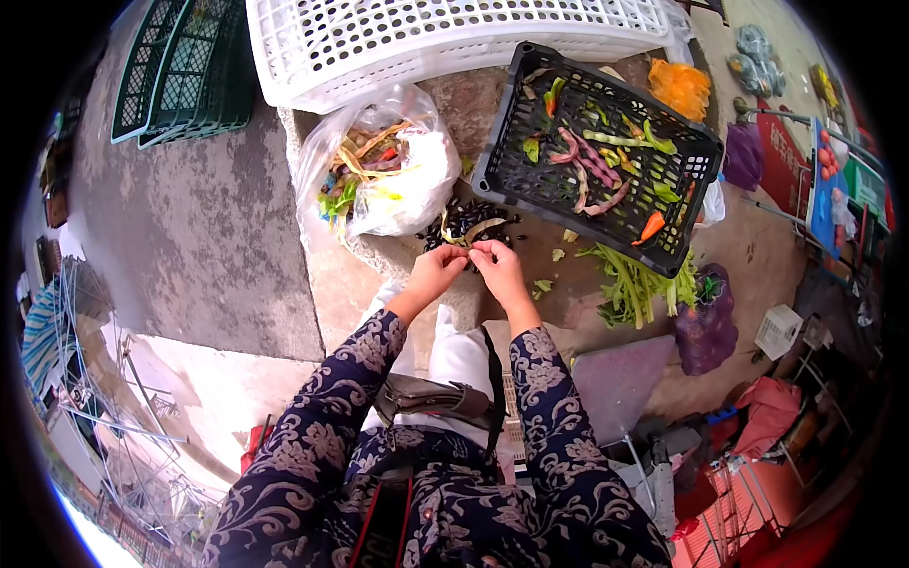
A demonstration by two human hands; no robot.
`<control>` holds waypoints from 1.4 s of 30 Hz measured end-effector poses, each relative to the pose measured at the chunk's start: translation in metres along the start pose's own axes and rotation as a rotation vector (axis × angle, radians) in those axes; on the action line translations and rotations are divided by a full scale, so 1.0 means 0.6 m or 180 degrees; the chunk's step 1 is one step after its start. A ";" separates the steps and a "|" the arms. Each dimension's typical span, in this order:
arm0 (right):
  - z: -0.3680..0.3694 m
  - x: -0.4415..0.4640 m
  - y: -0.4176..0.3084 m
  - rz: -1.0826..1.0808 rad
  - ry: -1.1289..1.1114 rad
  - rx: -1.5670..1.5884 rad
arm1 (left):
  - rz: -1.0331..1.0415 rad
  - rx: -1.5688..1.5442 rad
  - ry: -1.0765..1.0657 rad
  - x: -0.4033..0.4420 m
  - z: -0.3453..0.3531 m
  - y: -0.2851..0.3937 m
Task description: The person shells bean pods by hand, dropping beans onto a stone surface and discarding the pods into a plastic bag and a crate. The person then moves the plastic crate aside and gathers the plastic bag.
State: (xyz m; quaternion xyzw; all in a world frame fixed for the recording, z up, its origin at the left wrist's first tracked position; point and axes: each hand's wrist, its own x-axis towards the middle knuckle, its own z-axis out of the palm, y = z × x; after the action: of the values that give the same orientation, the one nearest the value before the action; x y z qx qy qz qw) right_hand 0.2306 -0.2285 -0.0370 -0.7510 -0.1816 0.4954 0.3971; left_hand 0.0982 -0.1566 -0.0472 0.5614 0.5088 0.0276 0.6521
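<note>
The two bare hands meet close to the center of the frame, just below a small heap of dark beans (464,218). The left hand (437,272) and the right hand (499,268) are nearly touching, and on each of them the thumb and forefinger are pinched together. It is possible that a small piece is between the fingertips, but I cannot tell what it is. One pale pod (487,227) lies on the beans, just above the right hand.

To the upper left of the hands stands a clear plastic bag (436,161), filled with yellowish skins and some green leaves. At the upper right of the frame is a black crate (500,118), which is placed at a slant. In it are spread several pinkish pods (597,166), a long green pod (620,142) and an orange piece (651,227).

Below this crate, to the right of the hands, there is a bunch of green stalks (632,289), and beside it a purple net bag (705,327). A white basket (294,85) occupies the top of the frame, and dark green crates (194,85) are at the upper left.
</note>
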 end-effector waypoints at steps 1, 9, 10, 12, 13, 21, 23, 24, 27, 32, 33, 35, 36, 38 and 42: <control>-0.001 0.002 -0.001 -0.0035 -0.0003 -0.0052 | 0.0182 -0.0056 -0.0079 -0.002 0.001 0.000; 0.014 0.001 -0.006 -0.0446 0.0321 -0.0789 | 0.0117 0.0654 -0.0100 0.012 0.007 0.009; 0.015 0.001 -0.005 -0.0388 0.0342 -0.0835 | -0.0033 0.0431 -0.0177 0.013 0.008 0.006; 0.015 0.008 0.003 -0.0221 0.0346 -0.0671 | -0.0325 -0.0012 -0.0315 0.017 0.010 0.000; 0.016 0.013 0.011 -0.0108 0.0331 -0.0463 | -0.0441 -0.0432 -0.0368 0.018 0.012 -0.002; 0.015 0.022 0.036 0.0154 0.0220 0.0175 | -0.1196 -0.1899 -0.0517 0.023 0.009 0.021; 0.013 0.020 0.032 0.0007 0.0363 -0.0053 | -0.1113 -0.1380 -0.0526 0.032 0.010 0.005; 0.012 0.022 0.029 -0.0002 0.0367 -0.0082 | -0.1059 -0.1122 -0.0528 0.036 0.009 0.011; 0.005 0.006 0.020 0.0067 0.0312 -0.0156 | -0.0893 -0.1199 -0.0713 0.032 0.004 0.028; 0.008 -0.030 -0.065 -0.0167 -0.0056 -0.0268 | -0.0334 -0.0160 -0.0561 -0.018 -0.047 0.080; 0.011 -0.036 -0.079 -0.0323 -0.0033 -0.0348 | -0.0172 0.0088 -0.0524 -0.036 -0.063 0.108; 0.028 -0.049 -0.133 -0.0883 0.0250 -0.0456 | 0.0305 0.0133 -0.0082 -0.078 -0.102 0.164; 0.042 -0.049 -0.158 -0.1358 0.0472 -0.0409 | 0.0453 0.0329 -0.0016 -0.093 -0.126 0.188; 0.073 -0.040 -0.205 -0.1503 0.0570 -0.0017 | 0.0774 0.0484 0.0113 -0.110 -0.174 0.223; 0.129 -0.008 -0.297 -0.0891 0.0358 0.0916 | 0.1025 0.0755 0.0375 -0.097 -0.255 0.266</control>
State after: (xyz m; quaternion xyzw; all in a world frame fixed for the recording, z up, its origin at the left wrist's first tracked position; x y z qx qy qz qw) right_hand 0.1816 -0.0890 0.0893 -0.6805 -0.1890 0.4135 0.5747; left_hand 0.0494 -0.0254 0.1334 0.7058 0.4493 0.1042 0.5377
